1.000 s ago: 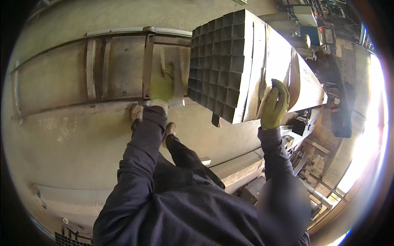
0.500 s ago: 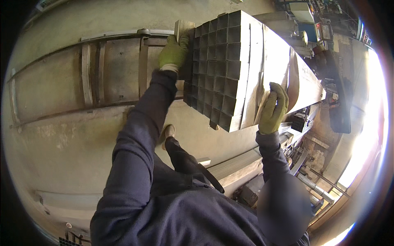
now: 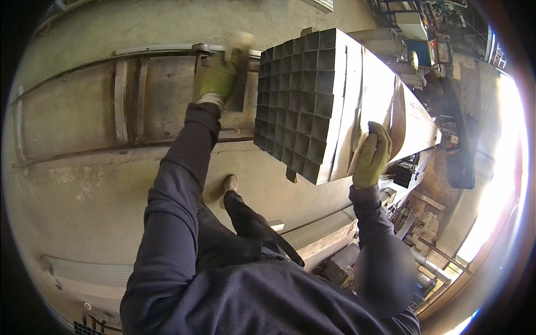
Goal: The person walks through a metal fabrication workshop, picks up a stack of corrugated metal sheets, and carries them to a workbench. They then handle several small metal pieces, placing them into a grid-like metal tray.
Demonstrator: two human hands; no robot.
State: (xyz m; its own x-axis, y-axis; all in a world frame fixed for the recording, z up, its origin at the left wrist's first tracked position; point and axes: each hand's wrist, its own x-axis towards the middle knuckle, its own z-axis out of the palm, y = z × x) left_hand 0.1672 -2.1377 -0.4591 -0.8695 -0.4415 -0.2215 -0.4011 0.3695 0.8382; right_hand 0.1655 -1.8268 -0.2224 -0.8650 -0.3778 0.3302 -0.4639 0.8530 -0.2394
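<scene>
A long bundle of square metal tubes [image 3: 298, 92] lies ahead of me, its open ends facing left and its pale upper surface crossed by bands. My left hand [image 3: 219, 75], in a green glove and smeared by motion, grips a wooden-looking block [image 3: 242, 56]. That block is apart from the tube ends, a little to their left; its far end is pale and its side dark. On the bundle's near side rests my right hand [image 3: 372, 156], also gloved in green, with its fingers stretched along the surface beside a band.
A low metal frame with crossbars [image 3: 120, 100] extends left along the floor behind my left hand. More long metal stock [image 3: 321, 229] lies near my legs on the right. Machinery and equipment [image 3: 416, 33] stand at the far right, beside a dark elongated object [image 3: 460, 162].
My left hand has drawn the block leftward, away from the tube ends it was against. The right hand stays on the bundle. The view has shifted slightly.
</scene>
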